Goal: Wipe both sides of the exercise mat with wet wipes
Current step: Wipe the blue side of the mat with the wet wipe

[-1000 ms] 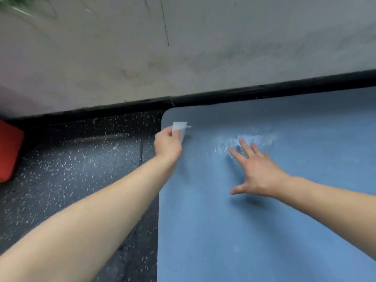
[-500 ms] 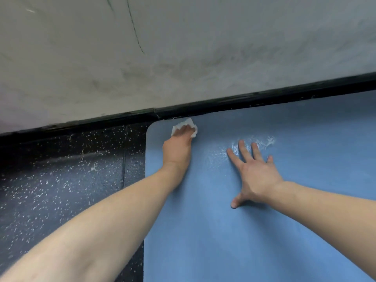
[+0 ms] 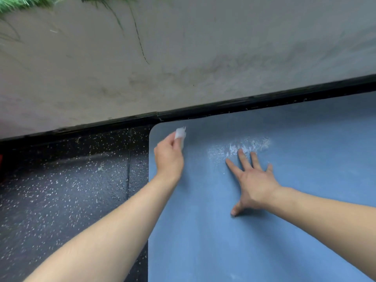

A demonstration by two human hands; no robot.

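We are pinching the wet wipe (image 3: 180, 133) in our left hand (image 3: 168, 159) near the mat's (image 3: 244, 241) far-left corner. Right hand (image 3: 254, 180) is lying flat, fingers spread, bracing. White residue (image 3: 240, 148) is lying rightward of the wipe, nearer the right hand.

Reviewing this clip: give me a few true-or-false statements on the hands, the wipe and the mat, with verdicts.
1. The left hand pinches the wipe. True.
2. The right hand holds a second wipe. False: it lies flat and spread on the mat, holding nothing.
3. The wipe is near the mat's rounded corner. True.
4. The mat is red. False: it is blue.
5. A whitish patch shows by the right fingertips. True.
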